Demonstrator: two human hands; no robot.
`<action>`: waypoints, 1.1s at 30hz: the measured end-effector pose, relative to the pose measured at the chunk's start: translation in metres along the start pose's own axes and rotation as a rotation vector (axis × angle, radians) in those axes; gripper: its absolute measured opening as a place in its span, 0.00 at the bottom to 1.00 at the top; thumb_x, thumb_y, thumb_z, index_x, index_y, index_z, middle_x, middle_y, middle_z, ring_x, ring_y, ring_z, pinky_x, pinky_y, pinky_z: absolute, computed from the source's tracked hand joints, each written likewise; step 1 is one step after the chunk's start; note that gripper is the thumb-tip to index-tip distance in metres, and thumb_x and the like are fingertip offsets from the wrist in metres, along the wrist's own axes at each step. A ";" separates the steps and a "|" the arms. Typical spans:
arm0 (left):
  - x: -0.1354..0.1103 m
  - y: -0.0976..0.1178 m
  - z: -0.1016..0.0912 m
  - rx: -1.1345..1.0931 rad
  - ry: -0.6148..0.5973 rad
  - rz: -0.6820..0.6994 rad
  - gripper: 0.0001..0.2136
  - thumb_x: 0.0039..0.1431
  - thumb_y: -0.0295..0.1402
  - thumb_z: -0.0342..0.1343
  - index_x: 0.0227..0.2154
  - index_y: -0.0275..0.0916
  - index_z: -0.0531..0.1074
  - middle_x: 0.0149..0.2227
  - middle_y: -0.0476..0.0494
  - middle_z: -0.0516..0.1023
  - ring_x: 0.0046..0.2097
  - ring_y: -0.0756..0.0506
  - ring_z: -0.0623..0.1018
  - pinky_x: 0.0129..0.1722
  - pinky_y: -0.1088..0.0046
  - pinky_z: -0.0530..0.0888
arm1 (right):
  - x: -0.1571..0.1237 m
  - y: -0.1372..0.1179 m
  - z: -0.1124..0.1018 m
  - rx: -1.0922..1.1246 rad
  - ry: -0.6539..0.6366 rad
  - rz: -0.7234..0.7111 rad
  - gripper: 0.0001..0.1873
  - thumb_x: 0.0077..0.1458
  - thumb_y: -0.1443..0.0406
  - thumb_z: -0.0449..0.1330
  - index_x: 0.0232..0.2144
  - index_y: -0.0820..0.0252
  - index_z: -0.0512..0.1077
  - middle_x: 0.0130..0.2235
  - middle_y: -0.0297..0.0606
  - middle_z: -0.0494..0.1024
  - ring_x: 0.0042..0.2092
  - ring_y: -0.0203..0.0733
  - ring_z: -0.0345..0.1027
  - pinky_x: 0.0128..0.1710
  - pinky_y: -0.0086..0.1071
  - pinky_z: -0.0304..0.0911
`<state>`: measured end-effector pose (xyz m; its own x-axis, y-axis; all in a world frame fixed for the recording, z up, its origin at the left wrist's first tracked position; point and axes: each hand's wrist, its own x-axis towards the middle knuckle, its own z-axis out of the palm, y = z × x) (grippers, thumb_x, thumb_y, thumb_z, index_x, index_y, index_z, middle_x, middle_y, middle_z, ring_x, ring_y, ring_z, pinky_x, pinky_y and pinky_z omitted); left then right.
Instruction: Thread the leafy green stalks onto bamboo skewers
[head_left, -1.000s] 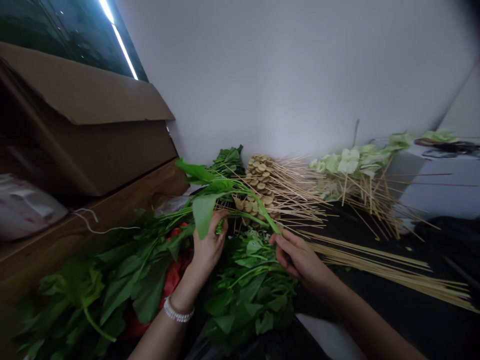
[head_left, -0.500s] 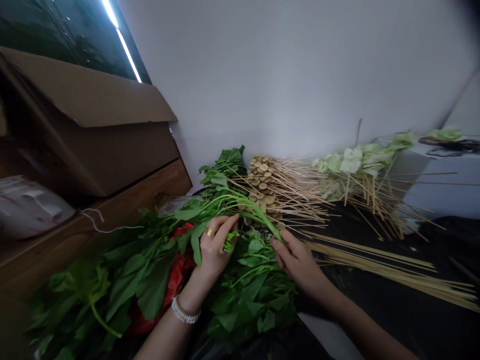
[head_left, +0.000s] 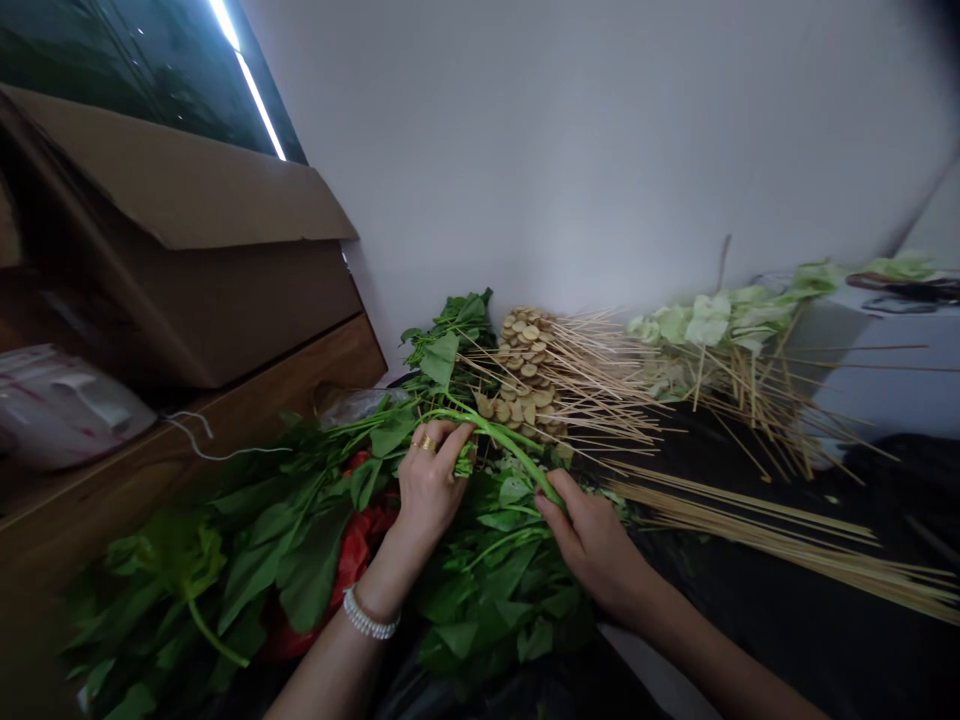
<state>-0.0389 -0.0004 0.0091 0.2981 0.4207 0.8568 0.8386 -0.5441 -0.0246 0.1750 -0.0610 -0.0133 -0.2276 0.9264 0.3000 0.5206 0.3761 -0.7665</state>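
Note:
A stalk of leafy greens (head_left: 517, 450) slants between my two hands. My right hand (head_left: 589, 535) pinches its thick lower end. Closed around the thinner stems on the other side is my left hand (head_left: 431, 475), with a ring on one finger; a small bit of bright green shows by its fingertips. Beneath both hands lies a pile of leafy greens (head_left: 502, 600). More long-stemmed greens (head_left: 262, 550) spread to the left over a red plastic bag (head_left: 356, 550).
Skewers of round slices (head_left: 525, 370) lie behind my hands, beside more greens (head_left: 461, 320). To the right are skewers with pale cabbage leaves (head_left: 709, 320) and loose bamboo skewers (head_left: 772, 515) on black plastic. A cardboard box (head_left: 240, 310) and a white container (head_left: 67, 405) stand at left.
The stalk between my hands has come lower and shows fewer leaves and stems. My right hand has shifted slightly left and down, still gripping the end.

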 end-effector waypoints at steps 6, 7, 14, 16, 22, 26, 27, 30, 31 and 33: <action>0.004 0.000 -0.002 -0.090 -0.007 -0.042 0.08 0.57 0.25 0.53 0.36 0.40 0.75 0.35 0.44 0.76 0.38 0.44 0.73 0.42 0.67 0.71 | -0.001 -0.002 -0.002 0.014 0.025 -0.030 0.12 0.66 0.59 0.45 0.45 0.56 0.65 0.26 0.31 0.71 0.29 0.43 0.69 0.30 0.31 0.55; 0.005 -0.001 -0.002 -0.134 -0.005 -0.097 0.07 0.56 0.25 0.52 0.33 0.40 0.75 0.33 0.45 0.76 0.37 0.44 0.73 0.41 0.67 0.71 | -0.001 -0.003 -0.003 0.025 0.026 -0.040 0.12 0.67 0.60 0.45 0.43 0.56 0.66 0.24 0.30 0.69 0.27 0.41 0.68 0.29 0.31 0.55; 0.014 -0.029 -0.011 -0.243 0.331 -0.539 0.08 0.58 0.28 0.50 0.28 0.39 0.73 0.32 0.49 0.75 0.38 0.47 0.75 0.44 0.69 0.69 | 0.000 -0.002 -0.015 0.095 0.248 -0.065 0.12 0.67 0.61 0.46 0.43 0.57 0.67 0.22 0.27 0.67 0.22 0.36 0.62 0.25 0.29 0.55; 0.013 -0.031 -0.012 -0.250 0.342 -0.541 0.08 0.61 0.30 0.50 0.31 0.39 0.74 0.33 0.48 0.77 0.40 0.47 0.76 0.46 0.69 0.69 | -0.001 0.000 -0.018 0.107 0.362 -0.100 0.12 0.68 0.62 0.46 0.47 0.56 0.66 0.24 0.27 0.68 0.22 0.35 0.62 0.25 0.28 0.57; 0.005 -0.017 -0.010 -0.171 0.209 -0.263 0.08 0.62 0.28 0.50 0.37 0.39 0.75 0.32 0.48 0.78 0.34 0.47 0.77 0.39 0.71 0.71 | 0.007 0.011 -0.024 -0.146 0.538 -0.334 0.12 0.65 0.67 0.52 0.48 0.59 0.70 0.40 0.41 0.77 0.41 0.42 0.71 0.42 0.35 0.65; 0.000 -0.008 -0.005 -0.085 0.127 0.008 0.08 0.59 0.24 0.54 0.40 0.39 0.74 0.29 0.48 0.77 0.32 0.48 0.75 0.37 0.70 0.70 | 0.011 0.016 -0.026 -0.375 0.555 -0.422 0.13 0.64 0.69 0.55 0.50 0.62 0.74 0.39 0.44 0.77 0.41 0.46 0.68 0.44 0.39 0.64; -0.001 -0.006 -0.005 -0.085 0.122 0.037 0.09 0.58 0.24 0.55 0.41 0.39 0.74 0.29 0.48 0.77 0.31 0.48 0.75 0.37 0.70 0.70 | 0.011 0.016 -0.026 -0.425 0.555 -0.438 0.14 0.64 0.69 0.56 0.50 0.63 0.74 0.38 0.43 0.77 0.40 0.46 0.67 0.43 0.39 0.64; -0.003 -0.005 -0.004 -0.107 0.167 0.040 0.11 0.58 0.23 0.56 0.43 0.40 0.73 0.31 0.48 0.77 0.32 0.48 0.76 0.38 0.70 0.72 | 0.009 0.016 -0.027 -0.523 0.563 -0.474 0.15 0.62 0.71 0.57 0.50 0.63 0.75 0.37 0.43 0.77 0.39 0.45 0.66 0.42 0.39 0.63; -0.003 -0.006 -0.004 -0.111 0.185 0.023 0.12 0.57 0.23 0.57 0.44 0.40 0.73 0.33 0.47 0.77 0.34 0.47 0.76 0.39 0.70 0.72 | 0.008 0.015 -0.027 -0.542 0.565 -0.481 0.15 0.62 0.72 0.57 0.50 0.62 0.75 0.37 0.43 0.77 0.39 0.45 0.66 0.42 0.39 0.62; -0.003 -0.008 -0.004 -0.109 0.179 0.001 0.14 0.58 0.24 0.58 0.47 0.40 0.73 0.38 0.43 0.76 0.39 0.46 0.76 0.40 0.69 0.73 | 0.007 0.014 -0.027 -0.575 0.570 -0.490 0.15 0.61 0.73 0.57 0.49 0.62 0.76 0.37 0.42 0.77 0.39 0.45 0.66 0.42 0.38 0.62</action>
<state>-0.0479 -0.0004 0.0092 0.2047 0.2899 0.9349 0.7814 -0.6237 0.0223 0.2032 -0.0486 -0.0062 -0.1709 0.4750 0.8632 0.8340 0.5363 -0.1300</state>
